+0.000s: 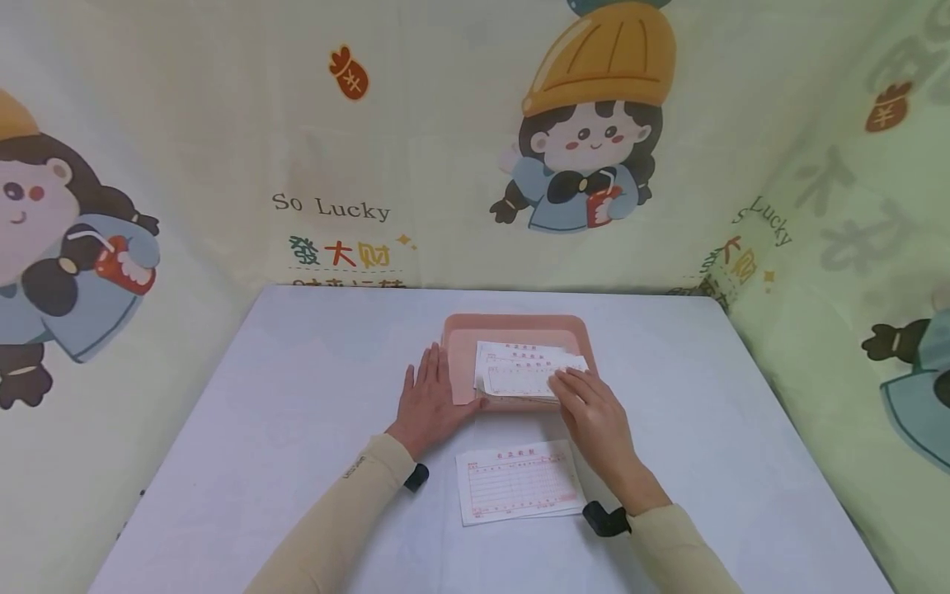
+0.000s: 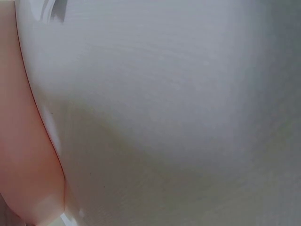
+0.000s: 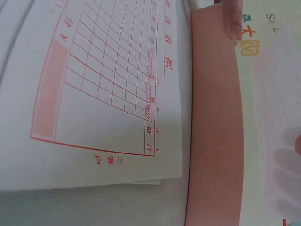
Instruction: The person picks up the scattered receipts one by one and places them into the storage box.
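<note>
A pink tray (image 1: 460,338) holds several overlapping white receipt slips (image 1: 512,375) printed in red. My left hand (image 1: 433,400) lies against the tray's left side with straight fingers, its thumb at the near rim. My right hand (image 1: 599,417) pinches the right end of the top slip; the slip's near edge stands slightly raised. In the right wrist view, finger shadows show through this thin slip (image 3: 277,94). A stack of receipt slips (image 1: 519,485) lies on the table in front of the tray. The left wrist view shows only part of the left hand (image 2: 28,122) and blurred pale surfaces.
A white cloth covers the table (image 1: 297,396). Behind it and along both sides hangs a pale curtain (image 1: 445,165) printed with cartoon figures and lettering. Black straps with small devices (image 1: 604,520) sit at both wrists.
</note>
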A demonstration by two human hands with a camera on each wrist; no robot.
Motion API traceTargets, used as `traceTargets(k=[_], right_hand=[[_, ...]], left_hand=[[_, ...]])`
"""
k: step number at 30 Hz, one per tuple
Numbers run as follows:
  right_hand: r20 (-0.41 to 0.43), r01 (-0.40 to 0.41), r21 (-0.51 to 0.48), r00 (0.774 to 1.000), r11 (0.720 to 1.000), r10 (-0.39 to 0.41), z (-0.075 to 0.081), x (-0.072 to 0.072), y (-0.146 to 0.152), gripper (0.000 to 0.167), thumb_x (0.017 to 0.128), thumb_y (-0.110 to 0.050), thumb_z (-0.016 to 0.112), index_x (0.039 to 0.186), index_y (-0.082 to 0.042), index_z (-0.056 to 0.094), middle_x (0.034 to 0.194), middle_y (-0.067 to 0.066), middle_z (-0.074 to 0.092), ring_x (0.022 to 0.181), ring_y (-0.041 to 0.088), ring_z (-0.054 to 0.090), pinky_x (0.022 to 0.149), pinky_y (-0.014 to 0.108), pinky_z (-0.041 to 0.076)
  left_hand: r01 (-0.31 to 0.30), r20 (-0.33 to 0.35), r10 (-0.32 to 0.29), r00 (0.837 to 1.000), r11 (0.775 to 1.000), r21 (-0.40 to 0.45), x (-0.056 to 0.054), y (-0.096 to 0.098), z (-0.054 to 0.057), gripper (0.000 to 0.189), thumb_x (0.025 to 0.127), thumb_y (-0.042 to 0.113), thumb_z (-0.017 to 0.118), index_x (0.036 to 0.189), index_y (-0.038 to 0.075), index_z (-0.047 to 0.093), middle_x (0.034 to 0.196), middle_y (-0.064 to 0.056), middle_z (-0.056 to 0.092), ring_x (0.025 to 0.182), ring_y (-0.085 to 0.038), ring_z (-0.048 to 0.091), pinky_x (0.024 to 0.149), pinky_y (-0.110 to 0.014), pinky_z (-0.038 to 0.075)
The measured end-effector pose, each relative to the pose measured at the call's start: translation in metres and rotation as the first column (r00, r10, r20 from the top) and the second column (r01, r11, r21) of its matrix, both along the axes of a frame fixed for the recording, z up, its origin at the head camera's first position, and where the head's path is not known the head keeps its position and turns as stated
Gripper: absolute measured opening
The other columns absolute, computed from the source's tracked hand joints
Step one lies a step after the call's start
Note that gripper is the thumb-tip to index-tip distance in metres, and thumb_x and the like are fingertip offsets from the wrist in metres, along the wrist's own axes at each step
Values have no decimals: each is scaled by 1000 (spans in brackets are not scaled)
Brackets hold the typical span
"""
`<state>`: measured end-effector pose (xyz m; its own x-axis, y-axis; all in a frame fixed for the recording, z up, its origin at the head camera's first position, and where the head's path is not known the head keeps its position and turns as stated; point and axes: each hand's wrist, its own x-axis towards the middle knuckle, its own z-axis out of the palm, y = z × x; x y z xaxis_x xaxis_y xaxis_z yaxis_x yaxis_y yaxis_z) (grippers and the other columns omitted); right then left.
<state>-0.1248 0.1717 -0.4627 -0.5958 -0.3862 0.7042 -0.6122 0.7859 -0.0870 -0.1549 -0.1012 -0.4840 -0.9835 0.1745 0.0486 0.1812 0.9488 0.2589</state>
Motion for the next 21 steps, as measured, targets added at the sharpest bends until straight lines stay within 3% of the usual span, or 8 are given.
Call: traceTargets(k=[12, 21], right_hand=[[70, 24, 26, 997, 999, -25, -8, -19, -6, 42, 73, 5, 82, 113, -1, 74, 111, 16, 74, 109, 34, 67, 95, 46, 53], [245, 71, 77, 965, 994, -88, -10, -30, -11, 37, 78, -1, 81, 114, -3, 73, 113, 15, 73, 112, 33, 66, 96, 44, 54]], left_hand=[[-4, 17, 4, 1000, 1000, 0, -1, 0, -1, 117, 84, 81, 46, 157, -3, 12, 165, -22, 14, 154, -35, 15, 122, -56, 17], [-3, 11, 3, 1000, 1000, -3, 0, 1, 0, 116, 84, 81, 47, 157, -3, 13, 165, -22, 15, 154, -35, 17, 121, -57, 19]])
